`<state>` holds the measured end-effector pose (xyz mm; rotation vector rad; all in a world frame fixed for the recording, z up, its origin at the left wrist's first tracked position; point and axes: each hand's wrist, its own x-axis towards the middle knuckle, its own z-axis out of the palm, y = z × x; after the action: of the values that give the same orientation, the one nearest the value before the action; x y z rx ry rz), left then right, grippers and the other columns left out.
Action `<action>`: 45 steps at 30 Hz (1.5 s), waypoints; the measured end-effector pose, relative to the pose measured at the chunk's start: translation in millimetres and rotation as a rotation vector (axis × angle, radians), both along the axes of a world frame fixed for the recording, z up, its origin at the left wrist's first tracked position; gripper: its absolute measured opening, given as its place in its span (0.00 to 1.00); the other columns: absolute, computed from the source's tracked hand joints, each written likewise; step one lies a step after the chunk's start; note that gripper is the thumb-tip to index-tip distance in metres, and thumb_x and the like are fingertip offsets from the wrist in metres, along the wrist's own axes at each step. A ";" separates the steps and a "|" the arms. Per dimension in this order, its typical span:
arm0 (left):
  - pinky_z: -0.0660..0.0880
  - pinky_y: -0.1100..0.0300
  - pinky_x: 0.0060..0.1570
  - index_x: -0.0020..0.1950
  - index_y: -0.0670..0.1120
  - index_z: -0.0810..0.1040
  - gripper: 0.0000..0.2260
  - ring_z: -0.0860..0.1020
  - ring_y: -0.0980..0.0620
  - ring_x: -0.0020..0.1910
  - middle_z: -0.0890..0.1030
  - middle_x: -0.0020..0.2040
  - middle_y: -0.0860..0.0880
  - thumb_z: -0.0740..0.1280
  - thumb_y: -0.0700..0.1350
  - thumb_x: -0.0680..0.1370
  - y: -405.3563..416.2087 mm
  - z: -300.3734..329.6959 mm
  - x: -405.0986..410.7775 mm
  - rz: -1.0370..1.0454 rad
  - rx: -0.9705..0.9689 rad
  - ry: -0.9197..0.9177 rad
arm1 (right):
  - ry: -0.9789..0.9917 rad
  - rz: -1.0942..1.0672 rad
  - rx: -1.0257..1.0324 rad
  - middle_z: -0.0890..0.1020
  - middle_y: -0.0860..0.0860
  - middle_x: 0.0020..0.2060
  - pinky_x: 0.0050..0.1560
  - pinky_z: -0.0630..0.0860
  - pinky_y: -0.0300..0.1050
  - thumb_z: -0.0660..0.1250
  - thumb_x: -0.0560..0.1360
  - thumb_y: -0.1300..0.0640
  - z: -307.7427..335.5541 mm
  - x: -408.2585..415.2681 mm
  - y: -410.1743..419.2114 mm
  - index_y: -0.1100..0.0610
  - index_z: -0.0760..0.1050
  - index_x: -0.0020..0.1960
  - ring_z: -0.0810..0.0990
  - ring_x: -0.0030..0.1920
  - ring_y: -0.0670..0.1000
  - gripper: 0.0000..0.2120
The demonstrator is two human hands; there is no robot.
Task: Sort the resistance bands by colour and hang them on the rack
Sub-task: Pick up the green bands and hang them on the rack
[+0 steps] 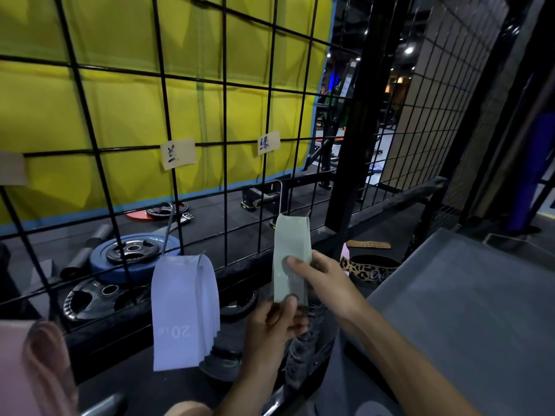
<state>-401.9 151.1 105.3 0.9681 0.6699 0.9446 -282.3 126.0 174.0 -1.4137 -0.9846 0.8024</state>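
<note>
A black wire rack (223,121) filled the left and centre of the frame, with a yellow padded mat (126,94) behind it; two paper labels were fixed to one horizontal wire, one (177,153) at centre left and another (269,142) to its right, each bearing a handwritten character. A green band (290,253) hung folded over a hook just below centre, under the right-hand label; the right hand (322,280) pinched its middle, thumb on the front face, while the left hand (274,321) gripped its lower end, thumb pressed against the front. A sheaf of pale blue bands (183,310), printed "20", hung from a hook at lower centre left, under the other label, apart from the green band. A pink band (36,367) appeared blurred in the lower left corner; what it hung on could not be told. Behind the rack, on the dark floor, lay a blue weight plate (103,261) with a black plate (133,250) on top, and a further black plate (87,300) below them. A grey counter (468,310) occupied the lower right; a leopard-print belt (368,270) lay just beyond its upper left edge.
</note>
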 end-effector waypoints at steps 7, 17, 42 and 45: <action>0.81 0.53 0.38 0.53 0.37 0.80 0.12 0.81 0.47 0.35 0.83 0.36 0.43 0.71 0.46 0.77 4.4 -0.7 -2.8 -0.031 0.000 0.073 | -0.061 -0.117 0.037 0.86 0.52 0.50 0.50 0.83 0.44 0.73 0.72 0.42 -12.0 -3.4 -2.1 0.55 0.76 0.58 0.85 0.51 0.50 0.22; 0.72 0.55 0.34 0.38 0.46 0.69 0.24 0.76 0.50 0.32 0.74 0.30 0.48 0.66 0.67 0.74 -4.6 1.3 -33.9 0.058 0.575 0.775 | -0.248 -0.164 0.021 0.81 0.41 0.53 0.50 0.76 0.33 0.71 0.73 0.38 -7.6 3.3 -13.8 0.46 0.73 0.62 0.80 0.53 0.36 0.21; 0.63 0.83 0.48 0.78 0.58 0.59 0.28 0.67 0.74 0.57 0.68 0.67 0.68 0.66 0.50 0.81 -24.7 12.4 -33.5 0.143 0.680 0.638 | -0.599 -0.254 -0.118 0.83 0.42 0.48 0.42 0.72 0.23 0.66 0.80 0.47 -14.7 -12.2 -26.6 0.49 0.76 0.59 0.79 0.46 0.32 0.10; 0.63 0.85 0.47 0.77 0.61 0.62 0.26 0.67 0.83 0.55 0.70 0.60 0.75 0.65 0.47 0.82 -24.2 18.1 -34.0 0.069 0.651 0.577 | -0.627 -0.238 -0.115 0.84 0.42 0.50 0.43 0.71 0.22 0.65 0.81 0.50 -15.8 -11.6 -26.7 0.50 0.76 0.60 0.79 0.46 0.34 0.10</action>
<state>-436.0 126.9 123.4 1.8462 0.8979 0.9670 -293.9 99.2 158.3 -1.8960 -1.2159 0.2347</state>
